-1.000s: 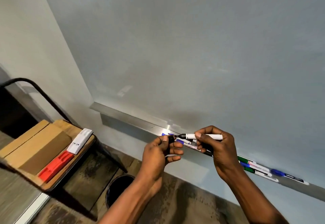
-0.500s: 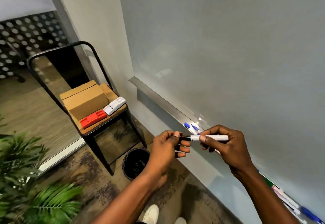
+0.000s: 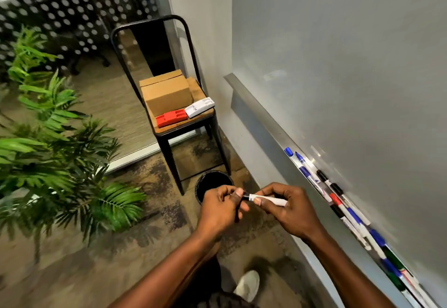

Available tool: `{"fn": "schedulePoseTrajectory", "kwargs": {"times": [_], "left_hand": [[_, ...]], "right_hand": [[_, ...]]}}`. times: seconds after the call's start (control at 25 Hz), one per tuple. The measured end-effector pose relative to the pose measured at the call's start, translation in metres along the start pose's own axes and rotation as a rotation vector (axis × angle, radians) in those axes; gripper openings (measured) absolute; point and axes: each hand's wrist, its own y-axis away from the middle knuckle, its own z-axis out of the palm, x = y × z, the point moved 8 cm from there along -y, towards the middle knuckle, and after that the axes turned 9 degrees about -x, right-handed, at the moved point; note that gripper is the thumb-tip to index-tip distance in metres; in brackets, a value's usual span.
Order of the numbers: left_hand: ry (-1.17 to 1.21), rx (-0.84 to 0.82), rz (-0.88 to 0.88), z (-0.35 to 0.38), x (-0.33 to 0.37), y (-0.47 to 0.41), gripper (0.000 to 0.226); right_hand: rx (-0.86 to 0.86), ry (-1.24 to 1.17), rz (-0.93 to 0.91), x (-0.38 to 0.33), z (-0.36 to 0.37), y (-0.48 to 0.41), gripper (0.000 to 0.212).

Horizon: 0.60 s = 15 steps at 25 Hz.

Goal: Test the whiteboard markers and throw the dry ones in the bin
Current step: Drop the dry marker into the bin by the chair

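Note:
My right hand (image 3: 287,211) grips a white-barrelled black marker (image 3: 268,199) held level in front of me. My left hand (image 3: 221,208) is closed around the marker's black cap (image 3: 245,197) at its left end; the cap is mostly hidden by my fingers, and I cannot tell if it is fully seated. A round black bin (image 3: 212,183) stands on the floor just beyond my hands, partly covered by my left hand. Several markers (image 3: 338,201), blue, black, red and green, lie along the whiteboard's metal tray (image 3: 266,124) to my right. The whiteboard (image 3: 350,65) shows no marks.
A black metal chair (image 3: 150,24) stands behind the bin, carrying a cardboard box (image 3: 167,93), a red eraser (image 3: 171,117) and a white eraser (image 3: 199,107). Leafy plants (image 3: 53,153) fill the left side. My white shoe (image 3: 248,284) is on the mottled floor.
My view has swung left and down from the whiteboard toward the bin and chair. Both hands came down over the bin, and my left hand has brought the cap onto the marker tip.

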Motion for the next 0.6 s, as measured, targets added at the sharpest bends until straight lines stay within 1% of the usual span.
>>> {"fn": "schedulePoseTrajectory", "kwargs": {"times": [0.04, 0.12, 0.32, 0.48, 0.6], "left_hand": [[-0.016, 0.022, 0.031, -0.005, -0.002, 0.001, 0.022], [-0.031, 0.028, 0.085, -0.012, -0.002, -0.001, 0.019], [-0.105, -0.035, 0.124, -0.025, -0.013, -0.016, 0.015], [-0.130, -0.065, 0.043, -0.043, -0.043, -0.043, 0.014], [-0.144, -0.066, -0.058, -0.070, -0.073, -0.071, 0.012]], "right_hand": [[0.002, -0.013, -0.001, 0.003, 0.008, -0.002, 0.009], [0.012, -0.080, 0.026, 0.013, 0.019, -0.009, 0.009], [-0.048, -0.239, 0.117, 0.034, 0.035, -0.025, 0.006], [-0.090, -0.305, 0.274, 0.069, 0.066, -0.039, 0.011], [-0.144, -0.288, 0.417, 0.100, 0.106, -0.052, 0.005]]}}
